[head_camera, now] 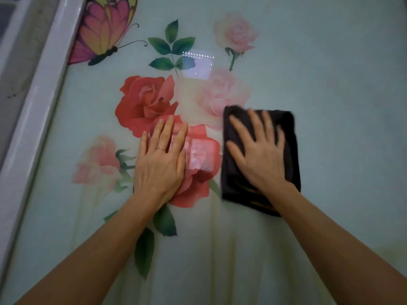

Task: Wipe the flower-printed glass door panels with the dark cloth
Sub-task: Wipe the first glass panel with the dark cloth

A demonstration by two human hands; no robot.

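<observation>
At the far left, a white door frame runs slanted from the bottom up to the top. Just beside it begins the flower-printed glass door panel, pale green, which fills nearly the whole view. In its upper left corner there is a printed butterfly with pink and yellow wings. Below it is a red rose, and a second red rose is partly under the left hand. This hand lies flat on the glass with straight fingers close together, holding nothing; a thin ring is on one finger. A bright reflection lies on the glass just right of this hand. Further right, the dark cloth, folded to a rectangle, lies against the glass, near a pale pink rose. The right hand presses on the cloth with fingers spread and straight, not curled around it. The cloth's top edge looks blurred.
</observation>
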